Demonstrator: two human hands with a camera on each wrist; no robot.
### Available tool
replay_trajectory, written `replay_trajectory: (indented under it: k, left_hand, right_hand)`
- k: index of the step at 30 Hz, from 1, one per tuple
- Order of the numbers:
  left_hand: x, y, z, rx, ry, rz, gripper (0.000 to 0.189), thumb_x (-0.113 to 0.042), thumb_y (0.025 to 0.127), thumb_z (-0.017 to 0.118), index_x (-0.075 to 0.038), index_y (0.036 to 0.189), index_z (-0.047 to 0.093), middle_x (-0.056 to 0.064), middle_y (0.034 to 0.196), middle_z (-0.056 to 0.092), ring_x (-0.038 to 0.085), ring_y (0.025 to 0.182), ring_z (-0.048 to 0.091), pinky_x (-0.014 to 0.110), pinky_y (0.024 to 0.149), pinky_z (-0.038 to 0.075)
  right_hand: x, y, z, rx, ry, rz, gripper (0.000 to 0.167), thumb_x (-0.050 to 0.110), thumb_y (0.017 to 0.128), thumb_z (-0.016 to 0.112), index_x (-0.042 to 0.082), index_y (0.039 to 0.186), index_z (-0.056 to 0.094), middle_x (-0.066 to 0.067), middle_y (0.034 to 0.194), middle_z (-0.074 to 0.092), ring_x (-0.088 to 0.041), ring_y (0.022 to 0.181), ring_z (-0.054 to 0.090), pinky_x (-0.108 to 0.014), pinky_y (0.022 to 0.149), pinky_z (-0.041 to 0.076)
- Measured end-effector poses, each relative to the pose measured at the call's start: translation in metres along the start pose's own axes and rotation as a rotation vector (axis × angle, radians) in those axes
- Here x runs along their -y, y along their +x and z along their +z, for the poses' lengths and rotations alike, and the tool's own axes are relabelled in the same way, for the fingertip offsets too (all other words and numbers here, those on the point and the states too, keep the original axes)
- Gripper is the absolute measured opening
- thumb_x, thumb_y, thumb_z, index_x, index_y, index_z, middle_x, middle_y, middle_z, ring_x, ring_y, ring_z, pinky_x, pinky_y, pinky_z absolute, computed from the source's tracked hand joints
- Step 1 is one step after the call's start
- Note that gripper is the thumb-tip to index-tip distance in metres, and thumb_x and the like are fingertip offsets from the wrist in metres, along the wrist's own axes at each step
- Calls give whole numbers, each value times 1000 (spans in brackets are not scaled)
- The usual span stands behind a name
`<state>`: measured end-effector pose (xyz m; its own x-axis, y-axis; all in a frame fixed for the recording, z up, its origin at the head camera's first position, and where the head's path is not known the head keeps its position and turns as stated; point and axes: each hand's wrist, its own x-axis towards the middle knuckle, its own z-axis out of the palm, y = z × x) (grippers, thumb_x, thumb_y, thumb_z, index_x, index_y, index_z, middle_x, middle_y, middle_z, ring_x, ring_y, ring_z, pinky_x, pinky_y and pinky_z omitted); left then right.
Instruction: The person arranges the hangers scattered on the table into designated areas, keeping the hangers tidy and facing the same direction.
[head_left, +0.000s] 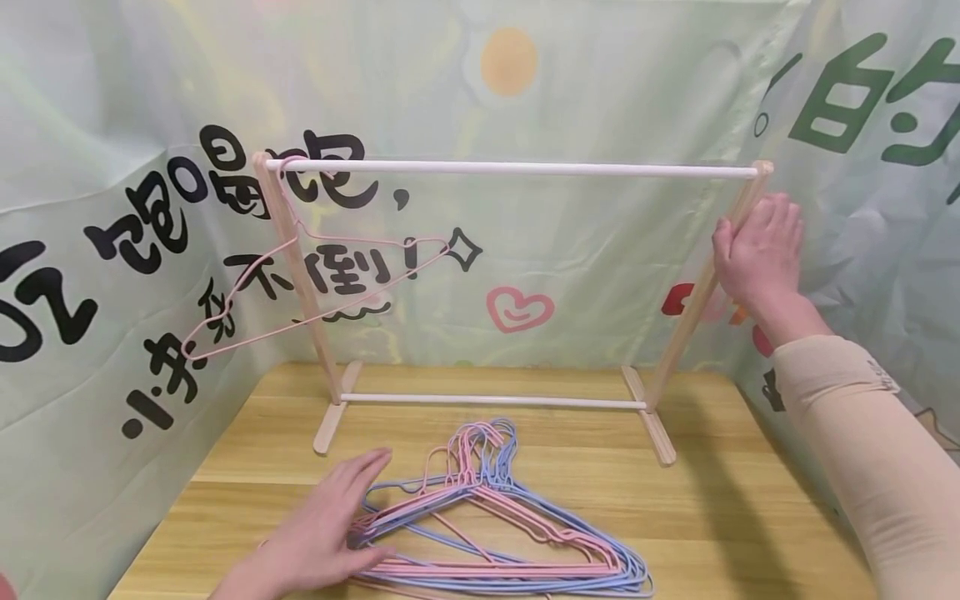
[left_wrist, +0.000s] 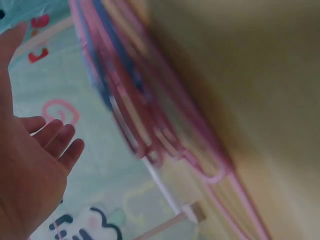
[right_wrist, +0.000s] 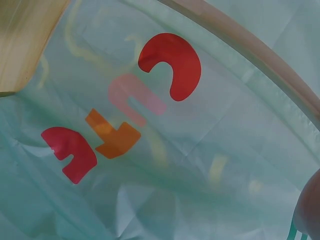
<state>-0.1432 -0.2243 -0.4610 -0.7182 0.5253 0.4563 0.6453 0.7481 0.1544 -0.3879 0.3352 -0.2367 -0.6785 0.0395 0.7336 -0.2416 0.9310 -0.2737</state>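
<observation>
A small clothes rack with wooden posts and white rods stands on the table. On its top rod, at the left end, hangs one pink hanger, turned at an angle. My right hand holds the upper part of the right post. In front of the rack lies a pile of pink and blue hangers, hooks toward the rack. My left hand is at the pile's left end, thumb and fingers spread apart. In the left wrist view, the fingers stand clear of the blurred hangers.
The wooden table carries the rack and the pile. A pale green printed cloth with black and green characters surrounds the table at the back and sides. The rack's feet jut forward, close to the hangers.
</observation>
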Motion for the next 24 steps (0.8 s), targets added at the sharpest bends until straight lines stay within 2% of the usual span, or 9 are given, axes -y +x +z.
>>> replay_trajectory:
  k: [4, 6, 10, 14, 20, 24]
  left_hand:
    - [-2, -10, 14, 132, -56, 6, 112, -71, 79, 77, -12, 162, 32, 7, 156, 44, 23, 138, 49, 49, 102, 51]
    - [-2, -14, 19, 177, -79, -4, 112, -77, 77, 73, -14, 161, 33, 5, 155, 45, 21, 137, 48, 47, 103, 51]
    - [0, -18, 27, 187, -74, -2, 110, -82, 75, 69, -13, 156, 41, 2, 151, 47, 19, 134, 49, 45, 103, 51]
    - [2, -20, 32, 170, -52, 25, 103, -78, 79, 70, -8, 151, 48, -1, 145, 49, 17, 129, 50, 44, 100, 52]
    - [3, -17, 31, 279, -107, -45, 80, -63, 86, 74, -15, 147, 52, -7, 138, 47, 13, 123, 48, 42, 98, 52]
    - [3, -15, 28, 337, -149, -93, 82, -67, 87, 70, -15, 147, 54, -7, 136, 47, 14, 121, 48, 44, 99, 51]
  right_hand:
    - [0, 0, 0, 1, -1, 1, 44, 29, 102, 37, -12, 119, 36, -32, 120, 35, -49, 111, 32, -60, 92, 28]
    - [0, 0, 0, 2, 1, -1, 44, 29, 102, 37, -12, 119, 36, -32, 120, 35, -49, 111, 32, -60, 93, 27]
    - [-1, 0, 1, 3, 4, 3, 45, 30, 103, 37, -11, 120, 36, -32, 122, 35, -49, 112, 32, -59, 93, 28]
    - [-1, 0, 1, 3, 2, 8, 46, 31, 103, 37, -11, 122, 36, -31, 123, 35, -48, 113, 32, -60, 94, 28]
    - [0, 1, 2, 4, -2, 6, 46, 30, 103, 37, -11, 123, 36, -31, 122, 35, -48, 113, 32, -60, 93, 27]
    - [0, 0, 2, 3, 0, 0, 45, 31, 103, 36, -11, 121, 36, -31, 122, 34, -48, 111, 31, -59, 92, 27]
